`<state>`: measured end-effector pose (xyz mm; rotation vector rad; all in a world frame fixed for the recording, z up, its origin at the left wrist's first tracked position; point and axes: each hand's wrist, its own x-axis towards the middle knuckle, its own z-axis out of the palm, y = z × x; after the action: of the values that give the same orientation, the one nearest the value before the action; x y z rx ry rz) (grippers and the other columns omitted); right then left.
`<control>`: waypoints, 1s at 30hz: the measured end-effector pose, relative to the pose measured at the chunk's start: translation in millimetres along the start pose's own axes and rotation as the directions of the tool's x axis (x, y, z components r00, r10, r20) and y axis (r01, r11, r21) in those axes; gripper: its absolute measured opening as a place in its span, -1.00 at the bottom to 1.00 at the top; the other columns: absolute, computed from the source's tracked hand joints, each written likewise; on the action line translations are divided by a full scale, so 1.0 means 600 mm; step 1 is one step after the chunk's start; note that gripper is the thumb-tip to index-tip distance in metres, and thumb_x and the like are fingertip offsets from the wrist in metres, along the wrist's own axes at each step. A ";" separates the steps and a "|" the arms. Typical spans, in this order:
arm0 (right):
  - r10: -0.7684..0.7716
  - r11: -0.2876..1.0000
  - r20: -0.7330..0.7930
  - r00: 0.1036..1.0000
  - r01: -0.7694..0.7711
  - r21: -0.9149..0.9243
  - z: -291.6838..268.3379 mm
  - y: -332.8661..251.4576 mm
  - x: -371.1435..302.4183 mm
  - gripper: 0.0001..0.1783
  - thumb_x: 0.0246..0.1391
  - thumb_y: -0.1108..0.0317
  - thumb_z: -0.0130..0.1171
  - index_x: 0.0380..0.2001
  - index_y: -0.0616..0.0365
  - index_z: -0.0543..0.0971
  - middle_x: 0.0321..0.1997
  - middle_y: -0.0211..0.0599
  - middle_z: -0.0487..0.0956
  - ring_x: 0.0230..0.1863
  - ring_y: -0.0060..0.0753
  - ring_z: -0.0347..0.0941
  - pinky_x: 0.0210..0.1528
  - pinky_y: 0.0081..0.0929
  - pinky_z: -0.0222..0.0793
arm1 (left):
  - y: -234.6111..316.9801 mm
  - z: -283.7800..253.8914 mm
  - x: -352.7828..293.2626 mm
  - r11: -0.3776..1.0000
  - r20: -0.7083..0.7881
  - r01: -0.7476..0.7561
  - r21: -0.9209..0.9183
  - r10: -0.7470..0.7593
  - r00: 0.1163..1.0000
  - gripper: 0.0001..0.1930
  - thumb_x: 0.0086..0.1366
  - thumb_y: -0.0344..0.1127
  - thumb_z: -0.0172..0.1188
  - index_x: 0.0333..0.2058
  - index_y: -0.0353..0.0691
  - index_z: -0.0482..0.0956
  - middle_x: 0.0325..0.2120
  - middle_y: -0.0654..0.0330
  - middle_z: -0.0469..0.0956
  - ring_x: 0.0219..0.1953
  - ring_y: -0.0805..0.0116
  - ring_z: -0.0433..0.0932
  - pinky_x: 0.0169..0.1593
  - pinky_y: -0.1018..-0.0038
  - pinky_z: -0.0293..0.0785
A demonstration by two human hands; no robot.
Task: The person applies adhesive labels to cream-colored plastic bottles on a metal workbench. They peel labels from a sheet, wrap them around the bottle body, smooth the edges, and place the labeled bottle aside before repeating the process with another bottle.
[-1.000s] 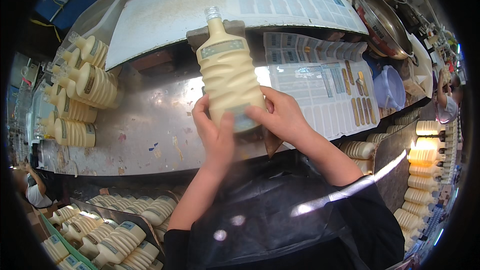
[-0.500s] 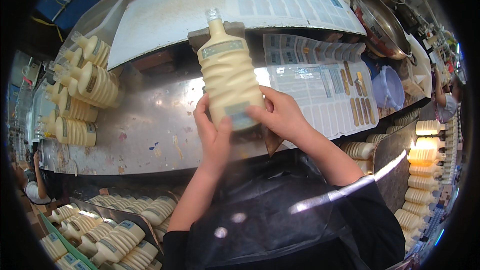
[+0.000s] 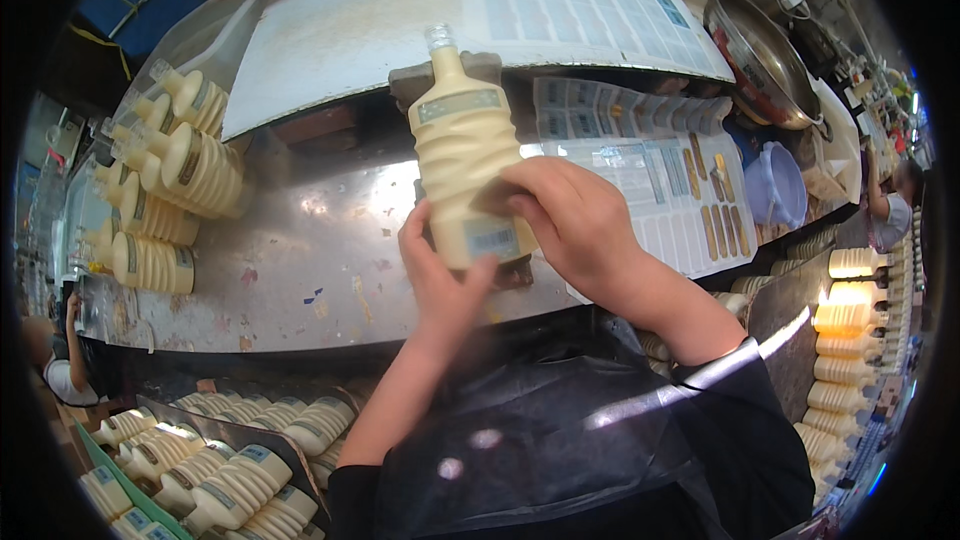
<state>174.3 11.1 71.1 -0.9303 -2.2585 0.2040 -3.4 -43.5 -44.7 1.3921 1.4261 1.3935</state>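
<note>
The left hand [image 3: 437,278] gripped the cream bottle [image 3: 460,152] low, likely steadying it against the block [image 3: 484,67] behind its neck; whether the curled right hand [image 3: 582,222] alongside gripped, I couldn't tell.

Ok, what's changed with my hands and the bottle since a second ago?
Your right hand moved up, its thumb off the lower label, fingers now bent over the right side of the cream bottle. Your left hand still holds the lower left; the bottle stays put, neck away from you.
</note>
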 end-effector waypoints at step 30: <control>0.465 0.872 -0.086 0.881 -0.439 0.217 0.048 -0.011 -0.046 -0.64 0.19 0.56 0.08 0.05 0.26 0.35 0.03 0.05 0.45 0.06 0.09 0.44 0.13 -0.19 0.38 | 0.013 0.015 0.026 0.996 -0.134 0.019 0.090 -0.007 0.991 -0.38 0.41 -0.11 0.08 0.28 -0.42 0.20 0.10 -0.06 0.30 0.15 0.11 0.26 0.31 0.19 0.14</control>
<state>166.0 -9.5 36.9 -1.3168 -1.8266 0.5400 4.3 -27.9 -36.0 1.3643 1.5999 1.4530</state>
